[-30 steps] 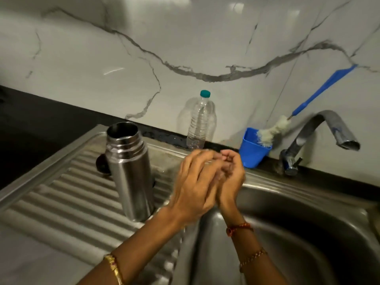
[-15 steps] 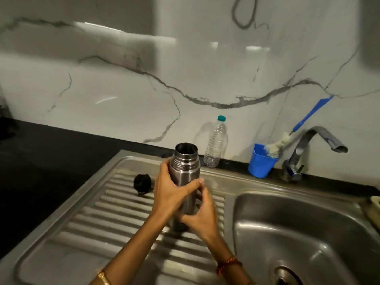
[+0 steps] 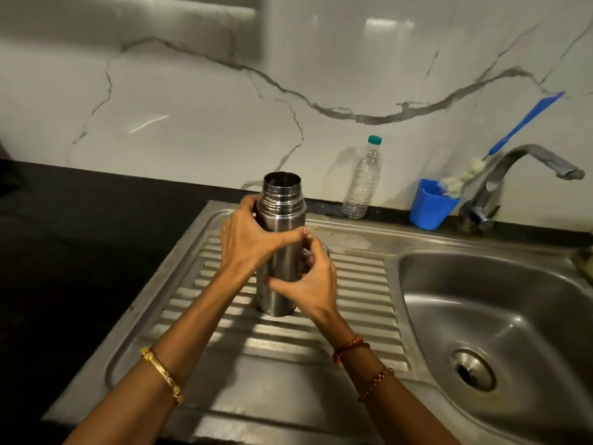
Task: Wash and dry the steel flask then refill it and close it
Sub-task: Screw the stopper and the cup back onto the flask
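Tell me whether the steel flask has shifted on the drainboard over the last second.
Cannot tell: the camera moved. The steel flask stands upright on the drainboard.

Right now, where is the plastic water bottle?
In the head view, the plastic water bottle stands against the wall, between the steel flask and the blue cup.

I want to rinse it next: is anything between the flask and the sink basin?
Nothing visible. The steel flask, gripped by the left hand and right hand, stands upright on the ribbed drainboard; bare ribs lead right to the basin.
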`<state>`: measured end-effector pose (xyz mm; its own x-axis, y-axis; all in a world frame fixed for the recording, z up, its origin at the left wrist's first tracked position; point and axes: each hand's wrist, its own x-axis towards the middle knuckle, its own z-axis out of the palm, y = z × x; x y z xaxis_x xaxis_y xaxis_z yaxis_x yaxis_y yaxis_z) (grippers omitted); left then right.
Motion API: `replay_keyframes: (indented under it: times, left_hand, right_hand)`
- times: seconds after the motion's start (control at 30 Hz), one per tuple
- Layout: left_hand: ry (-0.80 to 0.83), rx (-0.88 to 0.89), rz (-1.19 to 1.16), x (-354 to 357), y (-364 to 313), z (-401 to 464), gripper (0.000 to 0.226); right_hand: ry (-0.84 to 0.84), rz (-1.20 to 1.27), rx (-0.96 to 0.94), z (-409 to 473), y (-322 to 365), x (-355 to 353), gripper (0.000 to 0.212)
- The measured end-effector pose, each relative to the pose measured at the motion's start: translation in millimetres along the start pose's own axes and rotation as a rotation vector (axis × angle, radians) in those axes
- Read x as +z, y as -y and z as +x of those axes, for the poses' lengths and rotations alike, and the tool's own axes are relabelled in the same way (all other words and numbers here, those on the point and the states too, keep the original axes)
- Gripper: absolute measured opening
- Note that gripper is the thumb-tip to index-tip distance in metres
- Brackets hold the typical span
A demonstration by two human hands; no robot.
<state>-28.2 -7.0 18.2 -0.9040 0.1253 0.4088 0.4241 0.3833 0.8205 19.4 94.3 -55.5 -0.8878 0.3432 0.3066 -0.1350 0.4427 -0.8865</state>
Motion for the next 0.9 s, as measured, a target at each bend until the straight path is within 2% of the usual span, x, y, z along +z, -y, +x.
replay_keyframes:
  times: [0.2,0.33,0.4,0.5,0.57,0.67,0.8,0.83,0.9]
  left_hand:
    - [0.03,-0.001,-0.01,-32.4,20.3,9.3,0.101]
    - [0.09,-0.006,0.001,-36.3,24.2,14.6,0.097]
    - [0.129,-0.008,0.017,-37.7,24.7,15.4,0.093]
    - [0.189,-0.031,0.018,-41.8,25.0,16.3,0.094]
    - [0.232,-0.05,0.004,-43.1,26.3,17.3,0.095]
    - [0.262,-0.055,0.011,-41.8,28.7,20.1,0.088]
    - [0.268,-0.076,-0.032,-40.7,31.6,21.7,0.097]
    - [0.268,-0.086,-0.045,-40.8,32.1,21.8,0.098]
    - [0.27,-0.108,-0.065,-40.4,32.7,22.6,0.099]
  right_hand:
    - [-0.015,-0.032,-0.013,3.1,8.4,37.6,0.085]
    - [-0.003,-0.019,-0.033,4.2,5.5,41.3,0.084]
    - [0.107,0.039,-0.021,7.5,2.1,29.3,0.082]
    - [0.342,0.254,0.117,25.3,4.1,-6.3,0.058]
    - [0.333,0.308,0.17,41.9,8.5,-21.2,0.039]
    - [0.258,0.134,0.189,70.0,8.4,-16.5,0.04]
    - [0.515,-0.33,0.023,96.3,-8.2,15.7,0.071]
    - [0.556,-0.38,0.01,101.5,-18.5,24.6,0.075]
    - [0.574,-0.373,0.102,108.1,-24.9,36.4,0.075]
